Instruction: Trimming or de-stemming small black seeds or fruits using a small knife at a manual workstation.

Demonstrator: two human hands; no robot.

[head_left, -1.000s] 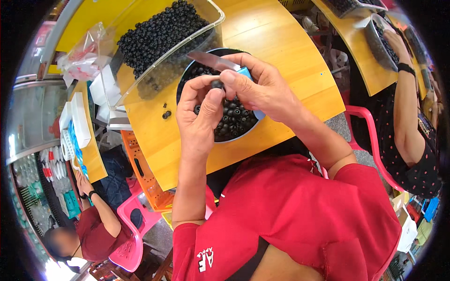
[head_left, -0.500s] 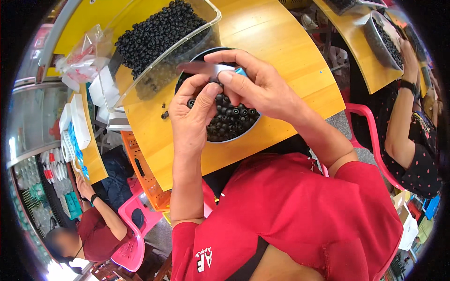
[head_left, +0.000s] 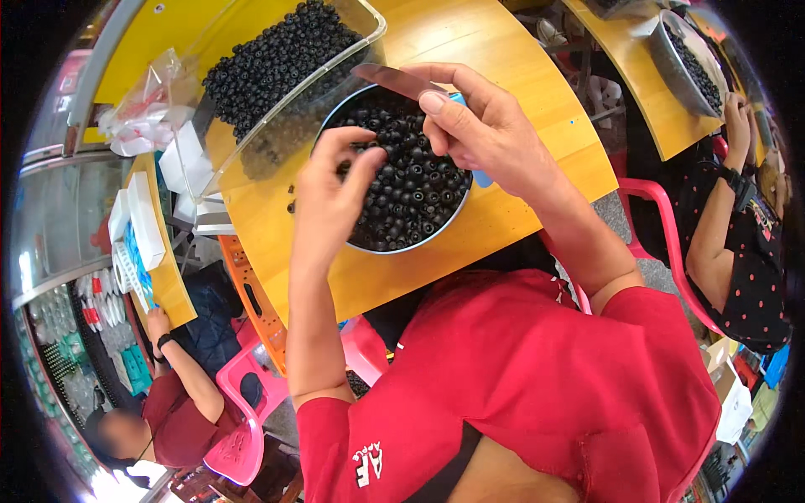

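My right hand (head_left: 490, 126) is closed around a knife (head_left: 398, 81), its blade pointing up and left above the far rim of a round bowl (head_left: 408, 250). A bit of blue handle shows by the fingers. Small round black pieces with holes (head_left: 415, 197) fill the bowl. Over its left side hovers my left hand (head_left: 335, 180), thumb and forefinger apart, with nothing visible between them. Just beyond stands a clear plastic bin (head_left: 379, 33) heaped with similar black pieces (head_left: 277, 67).
The wooden table (head_left: 520, 101) carries a few stray pieces left of the bowl. An orange crate (head_left: 256, 302) stands at its left edge. One person (head_left: 180, 419) sits at lower left, another (head_left: 713, 251) at right beside a second bowl (head_left: 692, 71). Pink chairs (head_left: 650, 201) stand nearby.
My hands have drawn apart: the left toward the lower left, the right slightly rightward with the knife. The small black piece between them is no longer visible there, and more of the bowl shows.
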